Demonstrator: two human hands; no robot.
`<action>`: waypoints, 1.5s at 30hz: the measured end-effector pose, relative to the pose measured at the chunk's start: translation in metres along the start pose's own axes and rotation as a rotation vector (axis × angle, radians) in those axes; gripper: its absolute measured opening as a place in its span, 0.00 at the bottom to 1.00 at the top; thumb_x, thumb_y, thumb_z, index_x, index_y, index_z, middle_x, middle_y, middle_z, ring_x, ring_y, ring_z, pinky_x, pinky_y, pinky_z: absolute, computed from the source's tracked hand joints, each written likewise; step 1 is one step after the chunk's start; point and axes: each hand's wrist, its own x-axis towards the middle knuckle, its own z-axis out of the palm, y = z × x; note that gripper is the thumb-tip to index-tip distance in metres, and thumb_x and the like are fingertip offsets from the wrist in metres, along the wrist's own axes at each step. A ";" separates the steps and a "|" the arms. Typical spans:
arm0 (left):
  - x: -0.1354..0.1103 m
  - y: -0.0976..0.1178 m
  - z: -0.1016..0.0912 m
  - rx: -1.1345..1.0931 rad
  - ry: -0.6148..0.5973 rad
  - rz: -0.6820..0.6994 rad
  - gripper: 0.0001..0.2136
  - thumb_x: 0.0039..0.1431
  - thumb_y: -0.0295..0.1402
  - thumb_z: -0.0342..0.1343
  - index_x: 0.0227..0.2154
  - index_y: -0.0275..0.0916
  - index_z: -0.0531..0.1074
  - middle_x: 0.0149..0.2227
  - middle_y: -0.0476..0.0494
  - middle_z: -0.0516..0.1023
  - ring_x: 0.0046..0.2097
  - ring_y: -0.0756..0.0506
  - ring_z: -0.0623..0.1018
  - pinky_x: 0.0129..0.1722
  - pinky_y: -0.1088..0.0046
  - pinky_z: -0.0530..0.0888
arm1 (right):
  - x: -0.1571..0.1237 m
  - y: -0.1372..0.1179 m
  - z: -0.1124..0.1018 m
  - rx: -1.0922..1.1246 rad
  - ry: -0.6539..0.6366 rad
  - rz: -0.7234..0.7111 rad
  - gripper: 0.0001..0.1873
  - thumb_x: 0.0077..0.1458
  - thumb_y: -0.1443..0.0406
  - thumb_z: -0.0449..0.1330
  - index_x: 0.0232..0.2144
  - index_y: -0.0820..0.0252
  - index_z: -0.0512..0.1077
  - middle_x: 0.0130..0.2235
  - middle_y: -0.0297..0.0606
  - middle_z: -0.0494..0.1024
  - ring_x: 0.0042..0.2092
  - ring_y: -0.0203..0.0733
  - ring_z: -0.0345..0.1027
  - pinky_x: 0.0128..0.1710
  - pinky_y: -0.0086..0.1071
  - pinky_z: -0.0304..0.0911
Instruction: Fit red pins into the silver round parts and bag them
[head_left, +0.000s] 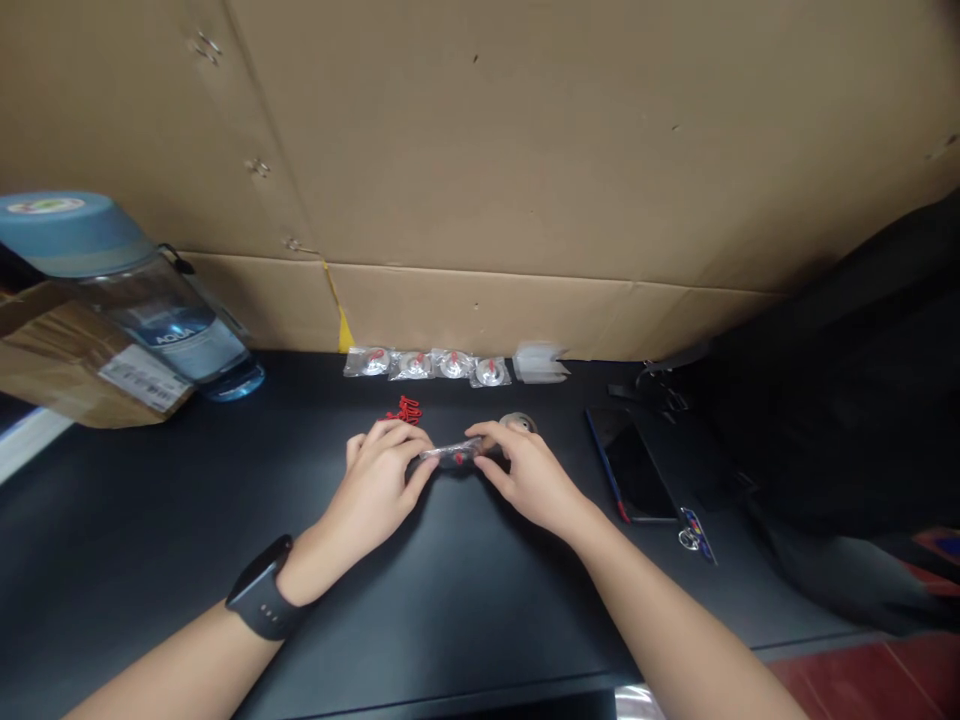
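Observation:
Between both hands is a small clear plastic bag (pixel 452 455) with something red inside it. My left hand (pixel 386 465) pinches its left end, and my right hand (pixel 525 468) grips the right end with thumb and fingers. Just beyond my left fingers lie red cords (pixel 407 409) in a loose heap. A round metallic piece (pixel 519 421) shows behind my right hand, partly covered by it. Farther back, several clear bags (pixel 453 364) stand in a row, each holding a round silvery piece with a red bit. A stack of flat clear bags (pixel 539 363) sits at their right.
A water bottle (pixel 184 330) and a cardboard box (pixel 82 360) stand at the left. A phone (pixel 636 465) and a keychain (pixel 697 536) lie to the right, near a black bag (pixel 847 380). A cardboard wall (pixel 525 150) closes off the back of the black table (pixel 450 590).

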 end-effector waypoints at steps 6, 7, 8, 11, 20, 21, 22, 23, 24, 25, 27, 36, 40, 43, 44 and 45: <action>0.002 0.003 -0.004 -0.083 -0.002 -0.057 0.10 0.68 0.40 0.55 0.37 0.43 0.79 0.46 0.43 0.82 0.51 0.37 0.75 0.48 0.56 0.65 | 0.001 -0.004 -0.001 0.079 0.081 0.055 0.18 0.60 0.68 0.63 0.52 0.50 0.72 0.39 0.33 0.83 0.39 0.41 0.71 0.44 0.35 0.62; 0.002 0.003 -0.004 -0.095 0.000 -0.062 0.09 0.68 0.40 0.56 0.37 0.43 0.79 0.45 0.43 0.82 0.51 0.37 0.75 0.49 0.55 0.65 | 0.001 -0.004 -0.001 0.103 0.090 0.072 0.19 0.60 0.68 0.63 0.53 0.50 0.72 0.39 0.32 0.84 0.38 0.41 0.71 0.44 0.34 0.62; 0.002 0.003 -0.004 -0.102 0.008 -0.063 0.09 0.67 0.40 0.57 0.37 0.43 0.79 0.45 0.43 0.82 0.51 0.37 0.75 0.49 0.55 0.66 | 0.001 -0.004 -0.002 0.125 0.093 0.085 0.20 0.60 0.67 0.64 0.54 0.50 0.71 0.38 0.32 0.84 0.36 0.40 0.70 0.43 0.34 0.62; 0.004 0.001 -0.004 -0.102 0.043 -0.041 0.09 0.67 0.40 0.57 0.37 0.43 0.79 0.46 0.42 0.82 0.53 0.37 0.75 0.51 0.55 0.66 | 0.000 -0.006 -0.002 0.156 0.093 0.091 0.22 0.60 0.65 0.64 0.55 0.49 0.70 0.36 0.30 0.84 0.34 0.40 0.69 0.41 0.34 0.63; 0.024 -0.073 -0.040 0.052 0.191 -0.253 0.11 0.67 0.42 0.54 0.39 0.43 0.78 0.51 0.42 0.81 0.57 0.33 0.73 0.55 0.52 0.66 | 0.003 0.002 -0.013 0.061 0.241 0.066 0.15 0.59 0.66 0.59 0.50 0.52 0.72 0.37 0.34 0.81 0.38 0.42 0.70 0.43 0.35 0.64; 0.026 -0.083 -0.043 0.076 0.206 -0.303 0.11 0.66 0.42 0.54 0.40 0.43 0.78 0.51 0.41 0.80 0.57 0.32 0.73 0.55 0.51 0.67 | 0.004 0.004 -0.015 0.058 0.255 0.066 0.15 0.59 0.67 0.59 0.49 0.53 0.72 0.37 0.34 0.81 0.38 0.42 0.70 0.43 0.35 0.64; 0.027 -0.092 -0.044 0.095 0.211 -0.341 0.12 0.66 0.43 0.53 0.40 0.43 0.78 0.52 0.40 0.80 0.56 0.32 0.73 0.54 0.51 0.67 | 0.004 0.006 -0.016 0.056 0.264 0.066 0.15 0.58 0.67 0.59 0.49 0.53 0.72 0.37 0.34 0.81 0.39 0.42 0.71 0.44 0.35 0.64; 0.029 -0.099 -0.044 0.112 0.202 -0.363 0.12 0.66 0.43 0.53 0.41 0.43 0.78 0.52 0.40 0.80 0.56 0.31 0.73 0.53 0.51 0.67 | 0.004 0.007 -0.017 0.054 0.268 0.066 0.15 0.58 0.67 0.59 0.48 0.52 0.72 0.38 0.34 0.81 0.40 0.43 0.71 0.44 0.35 0.64; 0.030 -0.103 -0.042 0.137 0.198 -0.374 0.13 0.66 0.44 0.53 0.41 0.43 0.78 0.53 0.40 0.80 0.56 0.31 0.73 0.53 0.50 0.66 | 0.005 0.008 -0.018 0.049 0.270 0.067 0.15 0.58 0.67 0.59 0.48 0.52 0.72 0.38 0.34 0.81 0.40 0.43 0.71 0.45 0.35 0.64; 0.032 -0.105 -0.038 0.166 0.196 -0.373 0.13 0.67 0.44 0.53 0.40 0.43 0.78 0.52 0.39 0.79 0.57 0.30 0.72 0.52 0.50 0.66 | 0.005 0.009 -0.018 0.041 0.269 0.065 0.14 0.58 0.67 0.59 0.47 0.53 0.73 0.38 0.34 0.80 0.41 0.43 0.72 0.45 0.36 0.64; 0.036 -0.104 -0.030 0.234 0.212 -0.365 0.15 0.67 0.45 0.52 0.40 0.42 0.78 0.52 0.38 0.79 0.58 0.29 0.70 0.52 0.48 0.64 | 0.004 0.010 -0.017 0.004 0.260 0.049 0.13 0.58 0.67 0.59 0.46 0.53 0.73 0.40 0.36 0.80 0.42 0.44 0.71 0.46 0.36 0.65; 0.039 -0.085 -0.025 0.244 0.273 -0.317 0.20 0.71 0.45 0.47 0.57 0.40 0.71 0.57 0.31 0.73 0.57 0.30 0.70 0.51 0.53 0.64 | -0.001 0.023 -0.016 -0.438 0.143 0.100 0.27 0.58 0.71 0.60 0.59 0.53 0.67 0.63 0.49 0.69 0.61 0.60 0.61 0.52 0.50 0.59; 0.034 -0.076 -0.021 0.163 0.109 -0.003 0.17 0.72 0.34 0.44 0.57 0.47 0.73 0.58 0.39 0.77 0.60 0.36 0.71 0.53 0.56 0.61 | 0.001 0.028 -0.016 -0.431 0.072 0.109 0.21 0.61 0.72 0.60 0.56 0.53 0.71 0.58 0.46 0.76 0.55 0.55 0.67 0.49 0.45 0.59; 0.030 -0.075 -0.011 0.167 0.039 0.086 0.20 0.70 0.28 0.44 0.59 0.47 0.73 0.59 0.40 0.78 0.65 0.35 0.67 0.53 0.54 0.59 | 0.003 0.027 -0.018 -0.396 0.043 0.097 0.17 0.60 0.73 0.61 0.50 0.53 0.74 0.52 0.43 0.79 0.50 0.50 0.69 0.48 0.42 0.59; 0.030 -0.075 -0.009 0.168 0.026 0.099 0.21 0.68 0.26 0.45 0.58 0.47 0.74 0.59 0.40 0.79 0.65 0.34 0.67 0.53 0.53 0.58 | 0.003 0.027 -0.019 -0.383 0.043 0.091 0.17 0.59 0.74 0.62 0.50 0.54 0.75 0.51 0.43 0.79 0.49 0.49 0.69 0.49 0.41 0.60; 0.029 -0.077 -0.007 0.167 0.020 0.105 0.22 0.66 0.24 0.46 0.56 0.47 0.76 0.58 0.40 0.80 0.65 0.34 0.67 0.54 0.53 0.58 | 0.003 0.027 -0.020 -0.367 0.045 0.085 0.18 0.59 0.74 0.63 0.50 0.54 0.75 0.51 0.43 0.79 0.48 0.49 0.69 0.50 0.41 0.60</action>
